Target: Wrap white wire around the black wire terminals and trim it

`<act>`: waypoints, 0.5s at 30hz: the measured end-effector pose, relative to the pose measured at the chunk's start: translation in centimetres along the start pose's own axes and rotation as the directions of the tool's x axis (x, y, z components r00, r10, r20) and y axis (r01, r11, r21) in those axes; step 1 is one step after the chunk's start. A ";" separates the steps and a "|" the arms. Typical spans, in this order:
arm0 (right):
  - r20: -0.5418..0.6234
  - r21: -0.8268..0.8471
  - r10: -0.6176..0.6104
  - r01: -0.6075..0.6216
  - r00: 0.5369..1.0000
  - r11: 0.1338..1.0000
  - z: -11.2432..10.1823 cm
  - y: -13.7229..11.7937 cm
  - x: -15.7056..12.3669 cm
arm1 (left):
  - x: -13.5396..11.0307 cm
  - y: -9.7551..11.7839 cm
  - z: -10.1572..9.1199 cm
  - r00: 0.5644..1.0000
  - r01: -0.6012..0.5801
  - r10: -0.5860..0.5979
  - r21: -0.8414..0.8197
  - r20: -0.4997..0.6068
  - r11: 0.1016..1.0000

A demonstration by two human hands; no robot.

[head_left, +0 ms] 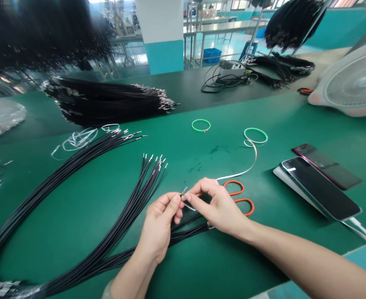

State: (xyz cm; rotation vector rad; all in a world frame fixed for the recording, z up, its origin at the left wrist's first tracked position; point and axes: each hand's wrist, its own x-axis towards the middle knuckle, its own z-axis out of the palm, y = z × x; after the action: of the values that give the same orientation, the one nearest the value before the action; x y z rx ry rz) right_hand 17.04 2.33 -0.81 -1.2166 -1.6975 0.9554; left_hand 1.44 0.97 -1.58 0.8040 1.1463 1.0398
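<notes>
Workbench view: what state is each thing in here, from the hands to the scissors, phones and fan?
Left hand: closed, pinching the wire end.
Right hand: closed, pinching the same spot.
Wire end: held between both hands.
Black wires: loose, fanned across the mat.
Orange-handled scissors: lying flat, blades hidden beneath the right hand.
Front phone: lying flat, screen dark, white cable at its end.
Fan: tilted; cannot tell if running.

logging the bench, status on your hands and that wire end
left hand, right hand: pinching metal-tipped wire end. black wires under them. orange-handled scissors by right hand.
</notes>
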 end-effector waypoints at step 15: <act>0.101 -0.027 -0.076 0.079 0.992 0.997 -4.1 1.9 2.1 | -0.2 0.2 -0.4 0.981 -0.193 0.181 0.289 0.068 0.938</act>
State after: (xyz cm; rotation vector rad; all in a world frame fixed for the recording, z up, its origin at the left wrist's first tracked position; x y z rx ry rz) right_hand 21.02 5.26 -0.66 -1.1309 -1.8307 0.9602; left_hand 0.98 0.83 -1.47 1.1852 1.2237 1.0150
